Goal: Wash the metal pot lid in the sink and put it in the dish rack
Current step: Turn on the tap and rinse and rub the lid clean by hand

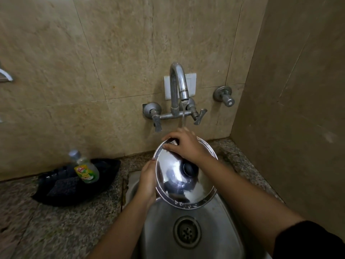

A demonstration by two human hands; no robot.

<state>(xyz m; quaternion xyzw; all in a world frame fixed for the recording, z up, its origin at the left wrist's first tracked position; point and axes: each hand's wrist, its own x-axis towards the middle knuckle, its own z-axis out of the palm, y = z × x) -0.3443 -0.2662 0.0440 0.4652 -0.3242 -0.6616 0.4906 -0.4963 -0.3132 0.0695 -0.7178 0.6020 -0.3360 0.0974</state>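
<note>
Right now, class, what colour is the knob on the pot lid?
Black, as the head view shows: the knob sits at the centre of the shiny silver pot lid.

head view | wide-angle | looks forward-down, close over sink (pixel 220 230) | edges likely distorted

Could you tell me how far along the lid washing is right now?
Mid-wash. The tap is running; the left hand holds the metal pot lid tilted over the sink while the right hand rubs its rim. Racking remains; no dish rack is visible.
</note>
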